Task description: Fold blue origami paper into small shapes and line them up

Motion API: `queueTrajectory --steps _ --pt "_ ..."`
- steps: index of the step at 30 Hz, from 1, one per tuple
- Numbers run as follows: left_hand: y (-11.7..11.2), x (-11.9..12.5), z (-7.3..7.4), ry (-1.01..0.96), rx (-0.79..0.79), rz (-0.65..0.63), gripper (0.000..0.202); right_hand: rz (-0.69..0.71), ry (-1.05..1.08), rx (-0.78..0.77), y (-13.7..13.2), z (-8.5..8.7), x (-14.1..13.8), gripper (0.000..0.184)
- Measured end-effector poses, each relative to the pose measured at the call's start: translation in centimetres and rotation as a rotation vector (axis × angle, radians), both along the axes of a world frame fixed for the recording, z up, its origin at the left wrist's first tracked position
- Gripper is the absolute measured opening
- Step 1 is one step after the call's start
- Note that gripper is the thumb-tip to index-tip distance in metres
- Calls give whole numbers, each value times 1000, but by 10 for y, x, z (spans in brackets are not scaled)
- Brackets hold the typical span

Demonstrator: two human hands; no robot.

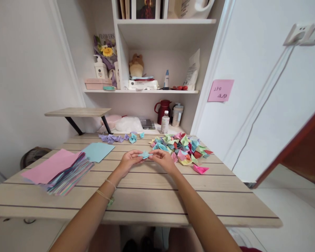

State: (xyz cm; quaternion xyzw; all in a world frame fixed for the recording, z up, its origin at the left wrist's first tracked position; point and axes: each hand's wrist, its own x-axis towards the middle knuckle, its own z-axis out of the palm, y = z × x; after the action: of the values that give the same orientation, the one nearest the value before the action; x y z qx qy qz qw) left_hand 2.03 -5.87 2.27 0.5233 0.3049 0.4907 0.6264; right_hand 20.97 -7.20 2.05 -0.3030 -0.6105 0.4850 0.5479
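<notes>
Both of my hands meet over the middle of the wooden table [136, 196]. My left hand [128, 161] and my right hand [163, 160] each pinch an end of a small light-blue folded paper piece [145, 154], held just above the tabletop. To the right of my right hand lies a heap of folded paper pieces [182, 147] in pink, green, blue and red. A pink folded piece [201, 169] lies apart at the heap's near edge. On the left sits a stack of coloured paper sheets [59, 171] with a pink sheet on top, and a loose light-blue sheet [98, 151] beside it.
A row of purple and blue folded pieces [115, 138] lies at the table's far side. Behind stand a red jug [163, 109], a small bottle [165, 122] and a white container [177, 114]. A small side shelf [77, 112] juts out on the left. Wall shelves hold bottles and boxes.
</notes>
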Motion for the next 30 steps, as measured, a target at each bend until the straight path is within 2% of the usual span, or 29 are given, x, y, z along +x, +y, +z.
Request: queueTrajectory --steps 6,12,16,21,25,30 --pt "5 -2 -2 78 34 52 30 -49 -28 13 3 -2 2 27" --pt "8 -3 -5 179 62 73 26 -39 -48 29 3 -3 2 21" --pt "6 0 -5 213 140 148 24 -97 -68 -13 4 -4 -1 27" --pt "2 5 -6 213 197 173 28 -176 -44 -46 3 -7 -8 30" --pt "1 6 -8 196 169 128 44 -230 -67 -42 3 -11 -9 30" --pt "1 9 -13 192 57 97 42 -281 -111 -50 8 -18 -8 33"
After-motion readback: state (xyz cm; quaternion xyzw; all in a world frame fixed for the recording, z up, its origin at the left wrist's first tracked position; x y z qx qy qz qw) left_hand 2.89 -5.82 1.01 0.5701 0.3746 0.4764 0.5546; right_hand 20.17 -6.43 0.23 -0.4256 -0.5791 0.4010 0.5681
